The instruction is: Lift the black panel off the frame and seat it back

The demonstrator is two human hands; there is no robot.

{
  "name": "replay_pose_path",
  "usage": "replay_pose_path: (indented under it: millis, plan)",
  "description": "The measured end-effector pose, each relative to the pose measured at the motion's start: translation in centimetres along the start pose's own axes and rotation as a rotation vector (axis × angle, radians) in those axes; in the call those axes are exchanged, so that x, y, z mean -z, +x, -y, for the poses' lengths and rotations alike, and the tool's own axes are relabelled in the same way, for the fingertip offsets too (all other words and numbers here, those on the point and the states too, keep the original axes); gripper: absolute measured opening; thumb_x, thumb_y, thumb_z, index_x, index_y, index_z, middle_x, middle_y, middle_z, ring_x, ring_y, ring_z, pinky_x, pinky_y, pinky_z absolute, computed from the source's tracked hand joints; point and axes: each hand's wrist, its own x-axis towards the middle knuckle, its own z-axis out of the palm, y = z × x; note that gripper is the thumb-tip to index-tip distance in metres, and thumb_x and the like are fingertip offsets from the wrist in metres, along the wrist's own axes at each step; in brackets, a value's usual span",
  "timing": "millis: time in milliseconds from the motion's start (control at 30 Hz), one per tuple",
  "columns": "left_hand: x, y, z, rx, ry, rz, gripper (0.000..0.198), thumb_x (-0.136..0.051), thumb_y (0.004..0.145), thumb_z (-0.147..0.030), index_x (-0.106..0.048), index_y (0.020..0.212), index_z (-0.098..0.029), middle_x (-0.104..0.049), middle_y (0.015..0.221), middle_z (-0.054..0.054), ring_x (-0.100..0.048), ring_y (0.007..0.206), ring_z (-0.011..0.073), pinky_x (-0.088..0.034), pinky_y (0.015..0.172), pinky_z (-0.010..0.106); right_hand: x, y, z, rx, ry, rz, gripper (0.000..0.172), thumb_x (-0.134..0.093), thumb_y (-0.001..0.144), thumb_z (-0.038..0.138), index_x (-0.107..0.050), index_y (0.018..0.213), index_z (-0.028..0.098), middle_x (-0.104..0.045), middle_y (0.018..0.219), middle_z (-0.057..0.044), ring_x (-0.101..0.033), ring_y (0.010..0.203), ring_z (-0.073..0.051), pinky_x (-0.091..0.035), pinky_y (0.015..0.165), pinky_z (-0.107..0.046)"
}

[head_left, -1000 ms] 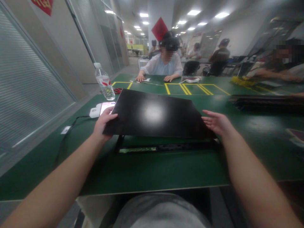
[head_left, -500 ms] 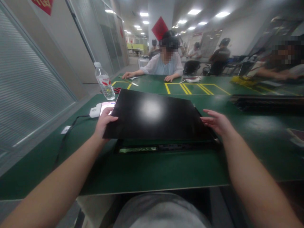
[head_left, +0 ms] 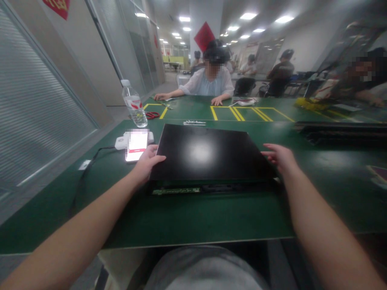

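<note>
A glossy black display panel (head_left: 208, 155) spans the space between my hands, with a bright reflection on its face. My left hand (head_left: 148, 161) grips its left edge, thumb on top and fingers beneath. At the right edge, my right hand (head_left: 281, 157) has its fingers stretched out and apart, the fingertips at or just touching the panel's side. Under the panel lies a dark frame (head_left: 229, 188) on the table, mostly covered; along its near side shows a strip of green circuit board (head_left: 175, 191).
On the green table (head_left: 199, 221), a phone (head_left: 137, 145) leans by a white power strip (head_left: 121, 143), near a water bottle (head_left: 135, 105) and red-handled scissors (head_left: 153, 115). Dark long parts (head_left: 341, 135) lie at right. A person (head_left: 208, 78) sits opposite, hands on the table.
The panel has come down closer over the frame and shifted right, its left side lowering. My left hand moved right with it, uncovering the phone and scissors. My right hand shifted slightly right.
</note>
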Motion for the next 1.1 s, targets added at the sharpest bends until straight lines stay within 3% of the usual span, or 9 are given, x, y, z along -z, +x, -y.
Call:
replay_pose_path:
  millis: [133,767,933,1100]
  plan:
    - [0.2,0.1,-0.1,0.029,0.020,0.016,0.062,-0.092,0.055,-0.017,-0.059,0.108,-0.020,-0.081,0.090,0.005,-0.080,0.081,0.0269,-0.063,0.069,0.033,-0.1,-0.1,-0.1,0.030,-0.016,-0.022,0.015,-0.070,0.076,0.027,-0.076,0.089,0.022,-0.076,0.070,-0.009,-0.047,0.049,-0.013,-0.029,0.043,-0.024]
    - [0.8,0.7,0.3,0.044,0.073,0.054,0.055,-0.098,0.060,-0.014,-0.065,0.104,-0.020,-0.085,0.093,0.006,-0.082,0.082,0.0259,-0.068,0.078,0.037,-0.4,-0.6,0.0,0.100,-0.089,-0.075,0.014,-0.072,0.078,0.025,-0.079,0.089,0.020,-0.076,0.069,-0.009,-0.049,0.049,-0.013,-0.035,0.047,-0.025]
    - [0.7,0.6,0.1,0.050,0.073,0.034,0.051,-0.095,0.060,-0.014,-0.066,0.101,-0.021,-0.086,0.093,0.006,-0.082,0.078,0.0252,-0.067,0.072,0.035,-0.5,-0.7,0.0,0.112,-0.098,-0.065,0.009,-0.073,0.078,0.025,-0.078,0.085,0.020,-0.075,0.068,-0.009,-0.049,0.049,-0.014,-0.035,0.047,-0.026]
    - [1.2,1.0,0.6,0.031,0.023,-0.007,0.049,-0.093,0.056,-0.018,-0.068,0.098,-0.020,-0.082,0.082,0.003,-0.080,0.073,0.0244,-0.065,0.071,0.034,-0.9,-1.2,0.3,0.117,-0.099,-0.051,0.009,-0.070,0.079,0.022,-0.078,0.084,0.019,-0.074,0.065,-0.009,-0.049,0.049,-0.014,-0.036,0.047,-0.025]
